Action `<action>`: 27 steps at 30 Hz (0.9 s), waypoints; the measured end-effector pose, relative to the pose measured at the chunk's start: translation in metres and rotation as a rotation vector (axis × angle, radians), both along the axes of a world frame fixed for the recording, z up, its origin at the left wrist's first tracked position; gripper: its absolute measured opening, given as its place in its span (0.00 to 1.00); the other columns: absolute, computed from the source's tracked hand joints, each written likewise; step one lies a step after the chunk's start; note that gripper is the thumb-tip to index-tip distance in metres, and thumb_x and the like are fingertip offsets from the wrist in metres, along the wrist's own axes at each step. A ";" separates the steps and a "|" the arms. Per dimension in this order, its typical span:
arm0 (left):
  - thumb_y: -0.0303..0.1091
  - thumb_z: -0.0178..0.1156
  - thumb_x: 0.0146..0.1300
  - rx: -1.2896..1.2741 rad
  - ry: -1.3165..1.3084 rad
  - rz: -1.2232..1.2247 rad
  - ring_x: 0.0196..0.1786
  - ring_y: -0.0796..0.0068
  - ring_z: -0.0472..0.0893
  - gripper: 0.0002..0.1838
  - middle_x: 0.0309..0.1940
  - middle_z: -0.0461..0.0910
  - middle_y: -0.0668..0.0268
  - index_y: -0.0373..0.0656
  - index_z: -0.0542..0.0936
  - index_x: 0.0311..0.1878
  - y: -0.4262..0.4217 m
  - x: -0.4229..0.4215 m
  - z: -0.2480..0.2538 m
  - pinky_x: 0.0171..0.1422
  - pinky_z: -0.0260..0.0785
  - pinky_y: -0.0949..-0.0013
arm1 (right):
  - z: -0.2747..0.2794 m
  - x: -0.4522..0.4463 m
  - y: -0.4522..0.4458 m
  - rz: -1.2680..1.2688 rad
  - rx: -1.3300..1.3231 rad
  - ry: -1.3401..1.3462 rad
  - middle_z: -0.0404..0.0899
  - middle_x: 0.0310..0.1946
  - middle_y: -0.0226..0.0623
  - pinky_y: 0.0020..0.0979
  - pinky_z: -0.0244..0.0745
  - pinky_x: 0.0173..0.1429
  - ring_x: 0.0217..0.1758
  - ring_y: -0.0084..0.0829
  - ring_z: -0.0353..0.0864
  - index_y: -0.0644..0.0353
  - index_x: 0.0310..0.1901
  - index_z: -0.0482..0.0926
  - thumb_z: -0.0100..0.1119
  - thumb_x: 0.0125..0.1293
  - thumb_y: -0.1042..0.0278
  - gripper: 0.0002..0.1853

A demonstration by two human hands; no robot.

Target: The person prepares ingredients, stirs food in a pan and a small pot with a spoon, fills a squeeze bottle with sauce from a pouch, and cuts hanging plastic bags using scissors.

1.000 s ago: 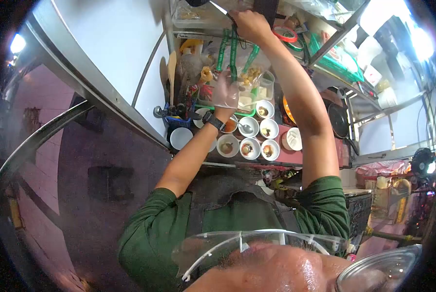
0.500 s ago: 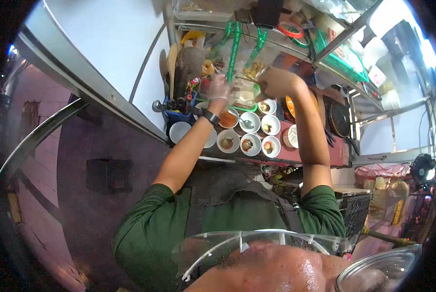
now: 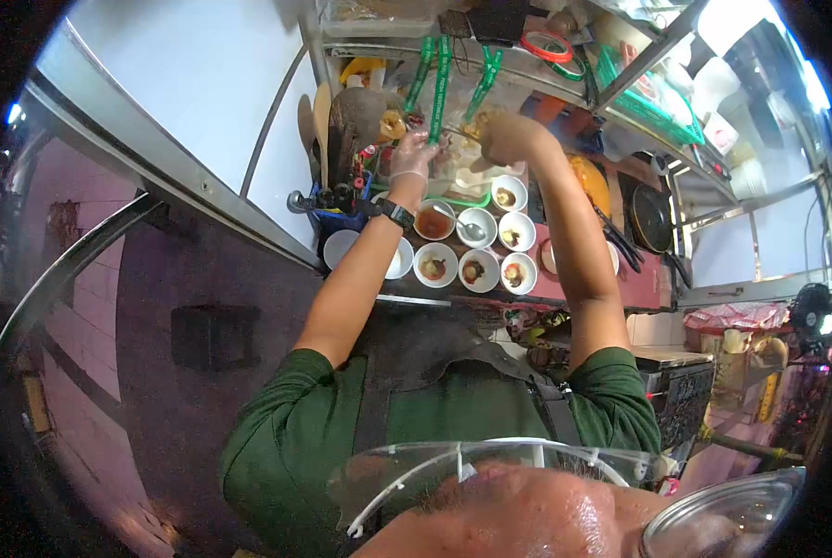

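My left hand (image 3: 413, 160), in a clear plastic glove, is closed beside a green printed strap (image 3: 442, 93); what its fingers grip is hidden. To its right, my right hand (image 3: 511, 142) is curled closed, and a thin metal utensil seems to run from it toward the left hand. Both hands are above food containers at the back of the counter. Nearer me stand several white bowls (image 3: 435, 267) with small portions of food. One bowl holds reddish-orange sauce (image 3: 432, 223), and a spoon (image 3: 473, 231) rests in the bowl beside it.
Wooden spatulas (image 3: 322, 121) lean by the left panel. A black pan (image 3: 651, 219) is at the right. Above are a shelf with tape rolls (image 3: 547, 46) and a green basket (image 3: 658, 102). A small fan (image 3: 811, 316) stands far right.
My right hand has moved left, closer to my left hand. My left hand has shifted slightly up and left. The bowls have stayed in place.
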State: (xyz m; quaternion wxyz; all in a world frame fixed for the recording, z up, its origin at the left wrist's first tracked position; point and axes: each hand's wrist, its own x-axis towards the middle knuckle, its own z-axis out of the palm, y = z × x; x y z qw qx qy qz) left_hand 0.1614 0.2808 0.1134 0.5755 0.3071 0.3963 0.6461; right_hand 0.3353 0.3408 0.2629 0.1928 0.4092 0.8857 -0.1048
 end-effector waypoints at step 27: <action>0.26 0.65 0.62 -0.009 -0.064 -0.034 0.32 0.71 0.82 0.15 0.37 0.83 0.61 0.40 0.75 0.51 -0.046 0.003 0.037 0.30 0.71 0.70 | 0.045 -0.039 0.000 -0.388 0.526 0.850 0.84 0.30 0.49 0.43 0.77 0.41 0.36 0.51 0.85 0.62 0.38 0.81 0.75 0.56 0.62 0.15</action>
